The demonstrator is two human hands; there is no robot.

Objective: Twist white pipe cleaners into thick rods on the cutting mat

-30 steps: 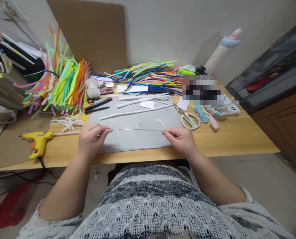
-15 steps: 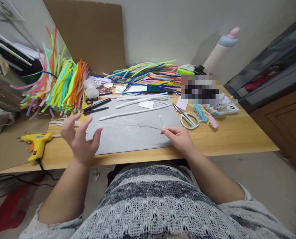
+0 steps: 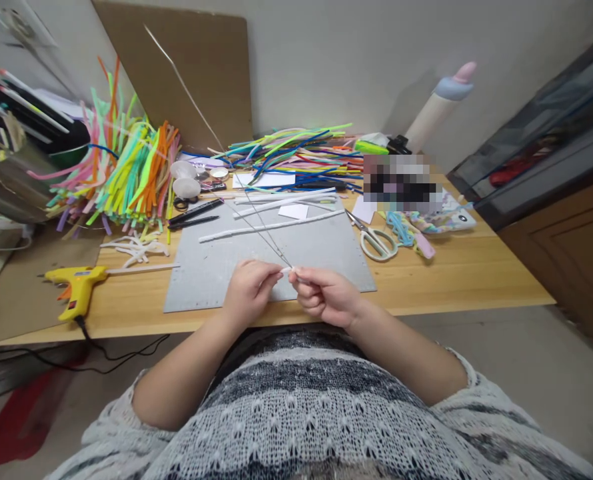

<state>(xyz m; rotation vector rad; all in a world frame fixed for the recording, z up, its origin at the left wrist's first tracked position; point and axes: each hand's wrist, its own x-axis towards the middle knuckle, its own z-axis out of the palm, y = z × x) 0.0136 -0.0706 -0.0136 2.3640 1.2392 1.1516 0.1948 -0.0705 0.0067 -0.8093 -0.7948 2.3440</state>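
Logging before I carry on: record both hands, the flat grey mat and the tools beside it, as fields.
Left hand: pinching a short white fuzzy piece
Right hand: gripping thin silvery metal wire where its strands converge
Mat: long white fuzzy stems lie on it
Left of mat: yellow plastic glue gun
Right of mat: metal scissors with pale looped handles

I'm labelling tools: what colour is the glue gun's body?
The glue gun's body is yellow, best seen in the head view.

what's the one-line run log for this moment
left hand: pinching white piece; right hand: holding wire; mat: below hands; scissors: unheld
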